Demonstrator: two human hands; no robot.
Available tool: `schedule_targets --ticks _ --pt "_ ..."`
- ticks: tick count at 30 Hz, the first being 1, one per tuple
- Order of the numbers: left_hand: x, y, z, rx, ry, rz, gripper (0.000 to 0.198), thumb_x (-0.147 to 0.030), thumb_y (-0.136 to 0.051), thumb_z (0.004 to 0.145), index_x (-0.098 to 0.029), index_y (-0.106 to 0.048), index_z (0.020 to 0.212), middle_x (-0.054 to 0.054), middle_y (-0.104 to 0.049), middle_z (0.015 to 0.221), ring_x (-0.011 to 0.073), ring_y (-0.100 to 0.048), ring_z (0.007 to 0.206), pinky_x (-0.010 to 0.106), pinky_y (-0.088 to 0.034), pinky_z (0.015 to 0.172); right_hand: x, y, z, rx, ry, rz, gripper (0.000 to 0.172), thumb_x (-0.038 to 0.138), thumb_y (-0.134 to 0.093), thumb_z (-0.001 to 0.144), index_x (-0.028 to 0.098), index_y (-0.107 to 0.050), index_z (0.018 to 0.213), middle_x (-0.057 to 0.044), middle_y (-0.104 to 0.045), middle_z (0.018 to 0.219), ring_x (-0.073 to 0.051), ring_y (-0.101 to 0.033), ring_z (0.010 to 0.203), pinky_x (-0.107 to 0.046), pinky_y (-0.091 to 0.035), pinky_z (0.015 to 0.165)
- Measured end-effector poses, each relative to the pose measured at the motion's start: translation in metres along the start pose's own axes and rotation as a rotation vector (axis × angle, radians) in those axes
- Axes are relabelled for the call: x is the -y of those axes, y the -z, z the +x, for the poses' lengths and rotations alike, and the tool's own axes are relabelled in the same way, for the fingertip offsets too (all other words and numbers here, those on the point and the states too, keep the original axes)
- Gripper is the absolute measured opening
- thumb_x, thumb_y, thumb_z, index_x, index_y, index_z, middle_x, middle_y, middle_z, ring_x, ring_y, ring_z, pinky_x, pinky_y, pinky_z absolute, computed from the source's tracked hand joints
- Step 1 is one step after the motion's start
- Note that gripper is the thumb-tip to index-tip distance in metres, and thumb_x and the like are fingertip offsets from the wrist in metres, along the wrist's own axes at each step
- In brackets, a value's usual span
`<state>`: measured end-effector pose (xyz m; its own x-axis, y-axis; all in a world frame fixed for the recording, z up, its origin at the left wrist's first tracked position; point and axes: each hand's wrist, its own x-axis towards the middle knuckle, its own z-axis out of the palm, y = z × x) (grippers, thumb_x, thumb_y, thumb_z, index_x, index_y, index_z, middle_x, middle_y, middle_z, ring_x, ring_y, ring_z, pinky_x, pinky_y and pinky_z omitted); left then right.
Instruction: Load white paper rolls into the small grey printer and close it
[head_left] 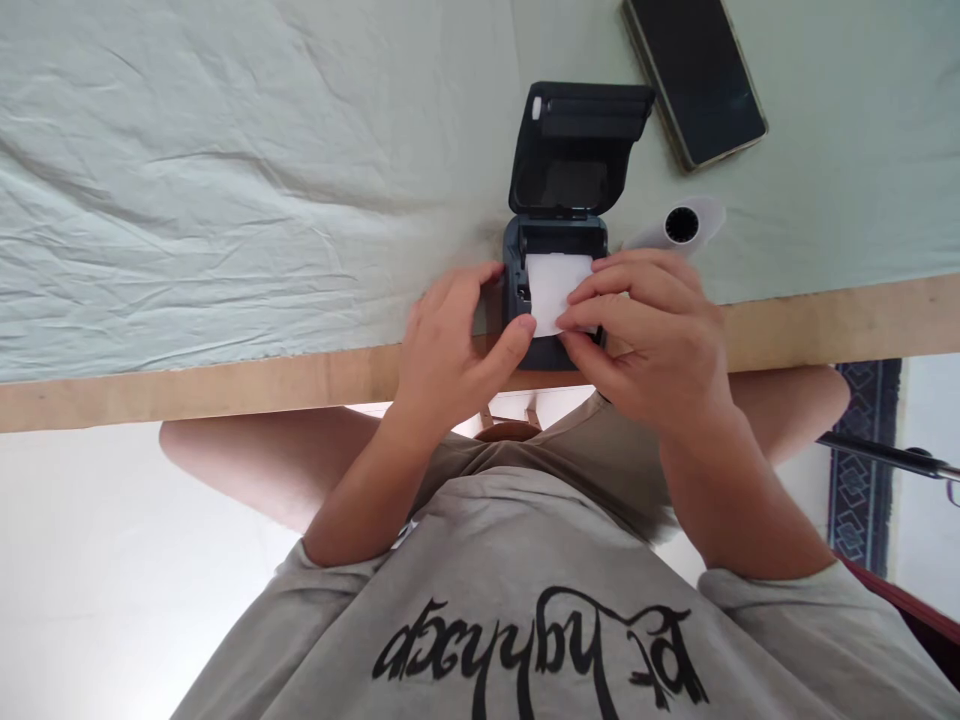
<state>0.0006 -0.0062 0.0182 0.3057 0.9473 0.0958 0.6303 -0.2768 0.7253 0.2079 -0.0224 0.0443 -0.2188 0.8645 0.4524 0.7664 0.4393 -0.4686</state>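
Note:
A small dark printer-like device (514, 240) sits at the table's front edge with its lid (574, 150) raised. White paper (553, 290) lies over its inside and reaches toward the front. My left hand (461, 345) is at the device's left side, fingers apart, with the index fingertip on the casing and the thumb tip at the paper's lower left corner. At the right, my right hand (649, 335) pinches the paper's lower right part between thumb and fingers, the other fingers resting over its right edge.
Behind the right hand lies a white roll with a dark core (682, 225). A black phone-like device (701, 80) lies farther back at the right. Pale green cloth (225, 180) covers the table up to its wooden front edge (202, 390).

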Motion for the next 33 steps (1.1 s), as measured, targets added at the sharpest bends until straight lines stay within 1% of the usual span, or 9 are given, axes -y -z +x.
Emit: schedule_targets --ticks 8,12,14,17,22,26,28,30,33 --pt "-0.001 -0.013 0.001 -0.047 0.037 0.101 0.061 -0.066 -0.068 0.097 -0.023 -0.056 0.139 0.016 -0.071 0.135 0.0381 -0.067 0.127 0.055 -0.052 0.108 -0.006 0.005 -0.003 -0.069 0.074 0.074 0.008 0.025 -0.068 0.094 0.031 -0.071 0.090 -0.001 -0.077 0.098 -0.024 -0.074 0.095 -0.045 -0.061 0.087" --pt "0.001 -0.011 0.000 -0.035 0.021 0.107 0.064 -0.068 -0.067 0.097 -0.023 -0.055 0.140 0.016 -0.070 0.136 0.0395 -0.067 0.128 0.057 -0.051 0.108 -0.010 0.016 0.017 -0.131 -0.073 0.092 0.021 0.023 -0.067 0.092 0.032 -0.070 0.110 -0.003 -0.075 0.124 -0.016 -0.069 0.076 -0.035 -0.055 0.062" --pt "0.001 -0.011 0.000 -0.048 0.007 0.109 0.061 -0.066 -0.067 0.097 -0.025 -0.054 0.139 0.016 -0.070 0.136 0.0383 -0.067 0.126 0.056 -0.053 0.105 -0.010 0.019 0.032 -0.100 -0.143 0.101 0.039 0.018 -0.066 0.089 0.029 -0.065 0.127 -0.008 -0.070 0.139 -0.021 -0.074 0.102 -0.032 -0.054 0.058" --pt "0.000 -0.011 0.001 -0.055 -0.003 0.117 0.058 -0.064 -0.069 0.097 -0.026 -0.054 0.139 0.015 -0.071 0.135 0.0368 -0.068 0.125 0.054 -0.054 0.102 -0.010 0.018 0.052 0.007 -0.221 0.090 0.059 0.015 -0.064 0.088 0.025 -0.052 0.145 -0.013 -0.059 0.156 -0.028 -0.055 0.150 -0.028 -0.054 0.055" --pt "-0.002 -0.012 0.001 -0.047 0.018 0.142 0.062 -0.058 -0.074 0.094 -0.022 -0.054 0.139 0.016 -0.071 0.134 0.0372 -0.068 0.124 0.052 -0.053 0.102 -0.007 0.014 0.063 0.055 -0.268 0.122 0.064 0.015 -0.061 0.088 0.028 -0.045 0.149 -0.010 -0.049 0.166 -0.023 -0.058 0.146 -0.026 -0.050 0.052" --pt "-0.002 -0.012 0.001 -0.040 0.032 0.151 0.061 -0.056 -0.075 0.093 -0.021 -0.055 0.139 0.014 -0.072 0.133 0.0363 -0.068 0.124 0.050 -0.054 0.101 0.000 0.018 0.044 -0.083 -0.288 0.246 0.050 0.015 -0.062 0.090 0.023 -0.054 0.138 -0.010 -0.058 0.151 -0.019 -0.066 0.128 -0.025 -0.051 0.053" --pt "-0.002 -0.012 0.001 -0.042 0.030 0.145 0.062 -0.057 -0.075 0.093 -0.021 -0.056 0.139 0.015 -0.072 0.132 0.0363 -0.069 0.123 0.050 -0.054 0.101 0.002 0.019 0.028 -0.172 -0.313 0.299 0.031 0.018 -0.064 0.093 0.026 -0.063 0.122 -0.005 -0.067 0.126 -0.016 -0.071 0.103 -0.025 -0.048 0.054" --pt "-0.001 -0.012 0.001 -0.042 0.023 0.135 0.062 -0.059 -0.074 0.093 -0.020 -0.057 0.138 0.015 -0.072 0.132 0.0362 -0.069 0.122 0.050 -0.053 0.101 0.000 0.018 0.013 -0.198 -0.348 0.322 0.004 0.023 -0.064 0.097 0.025 -0.067 0.097 0.002 -0.064 0.086 -0.010 -0.058 0.068 -0.027 -0.039 0.052" --pt "-0.002 -0.011 0.000 -0.043 0.015 0.118 0.063 -0.059 -0.071 0.095 -0.020 -0.055 0.142 0.016 -0.071 0.135 0.0363 -0.068 0.125 0.050 -0.053 0.103 -0.009 0.012 -0.002 -0.122 -0.454 0.337 0.037 0.035 -0.065 0.102 0.023 -0.056 0.068 0.006 -0.045 0.056 -0.009 -0.040 0.051 -0.029 -0.029 0.051"
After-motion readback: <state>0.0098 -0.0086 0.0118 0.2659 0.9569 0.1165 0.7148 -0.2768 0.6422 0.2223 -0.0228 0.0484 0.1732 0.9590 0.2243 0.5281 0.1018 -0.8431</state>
